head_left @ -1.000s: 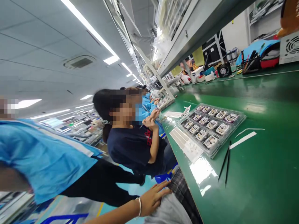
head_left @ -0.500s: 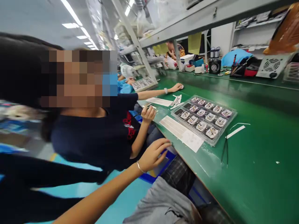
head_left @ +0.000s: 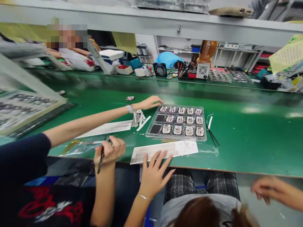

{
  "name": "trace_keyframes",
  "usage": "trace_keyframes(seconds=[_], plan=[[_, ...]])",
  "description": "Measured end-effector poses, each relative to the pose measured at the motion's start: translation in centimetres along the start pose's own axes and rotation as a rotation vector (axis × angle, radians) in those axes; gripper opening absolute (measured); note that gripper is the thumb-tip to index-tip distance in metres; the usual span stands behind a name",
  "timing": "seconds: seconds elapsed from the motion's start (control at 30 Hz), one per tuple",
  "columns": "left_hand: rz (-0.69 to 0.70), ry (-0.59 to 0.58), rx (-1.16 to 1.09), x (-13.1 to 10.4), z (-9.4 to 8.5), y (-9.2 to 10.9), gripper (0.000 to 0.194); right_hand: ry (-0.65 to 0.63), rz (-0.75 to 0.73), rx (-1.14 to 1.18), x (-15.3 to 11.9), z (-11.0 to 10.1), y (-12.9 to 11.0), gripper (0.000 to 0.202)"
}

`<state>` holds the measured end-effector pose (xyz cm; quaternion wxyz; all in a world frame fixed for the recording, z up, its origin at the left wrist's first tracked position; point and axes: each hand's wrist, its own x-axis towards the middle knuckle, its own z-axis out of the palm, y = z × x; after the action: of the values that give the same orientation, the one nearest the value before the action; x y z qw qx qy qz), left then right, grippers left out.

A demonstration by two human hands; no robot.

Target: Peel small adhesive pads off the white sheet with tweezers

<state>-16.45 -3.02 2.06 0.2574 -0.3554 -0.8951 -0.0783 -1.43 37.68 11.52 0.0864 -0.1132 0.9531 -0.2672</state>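
My left hand [head_left: 156, 173] is open, palm down, its fingers spread at the bench edge. The fingertips overlap a white sheet of strips [head_left: 163, 151]; I cannot tell whether they press on it. My right hand [head_left: 272, 189] hangs off the bench at the far right, slightly blurred, fingers loosely bent, with nothing visible in it. Beyond the sheet lies a clear plastic tray [head_left: 205, 135] of small white-framed parts [head_left: 180, 119], with two dark bare pockets at its left. Black tweezers [head_left: 214, 138] and a white strip [head_left: 210, 123] lie right of the tray.
A co-worker's hand [head_left: 149, 102] reaches to the tray's far left corner; their other hand [head_left: 113, 149] holds a dark slim tool [head_left: 101, 159]. Strip scraps [head_left: 139, 118] and one loose part [head_left: 130, 98] lie nearby. A shelf beam [head_left: 153, 23] crosses above the bench [head_left: 255, 135].
My view has swung right to face the bench. My left hand is now over the sheet, and my right hand has come into view. The co-worker's reaching hand has moved to the tray, leaving a part behind.
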Motion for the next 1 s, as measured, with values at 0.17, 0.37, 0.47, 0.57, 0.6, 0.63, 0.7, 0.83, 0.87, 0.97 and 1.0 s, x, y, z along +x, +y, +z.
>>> trace_keyframes(seconds=[0.17,0.37,0.47,0.57,0.6,0.63,0.7,0.83,0.87,0.97,1.0], plan=[[-0.002,0.051,0.021,0.2,0.0,-1.0,0.044,0.137,0.052,-0.407,12.3,-1.5,-2.3,0.030],[0.005,0.011,0.029,-0.6,-1.3,-2.6,0.044,0.144,0.171,-0.626,17.7,2.3,-2.9,0.039],[0.033,-0.006,-0.008,-0.6,-1.7,-3.6,0.045,0.137,0.244,-0.708,17.9,2.6,-3.0,0.038],[0.090,-0.011,-0.054,-0.1,-1.5,-4.8,0.050,0.143,0.296,-0.746,18.5,1.1,-2.7,0.031],[0.099,-0.012,-0.056,0.1,-1.3,-5.1,0.056,0.150,0.313,-0.751,18.4,0.4,-2.4,0.028],[0.102,-0.016,-0.051,0.3,-1.2,-5.3,0.062,0.163,0.332,-0.752,18.2,-0.3,-2.1,0.026],[0.109,-0.036,-0.032,0.6,-0.8,-5.3,0.070,0.204,0.365,-0.747,16.6,-1.3,-1.7,0.025],[0.172,-0.053,-0.011,0.5,-0.5,-5.0,0.060,0.280,0.378,-0.691,11.2,0.1,-2.4,0.026],[0.194,-0.045,-0.006,0.5,-0.6,-5.1,0.057,0.296,0.362,-0.663,10.0,1.3,-2.9,0.026],[0.269,-0.039,0.002,0.6,-1.4,-5.4,0.049,0.344,0.090,-0.491,8.3,5.6,-4.6,0.028],[0.285,-0.040,-0.010,0.8,-1.8,-5.4,0.046,0.328,0.021,-0.484,8.3,6.8,-5.1,0.031]])
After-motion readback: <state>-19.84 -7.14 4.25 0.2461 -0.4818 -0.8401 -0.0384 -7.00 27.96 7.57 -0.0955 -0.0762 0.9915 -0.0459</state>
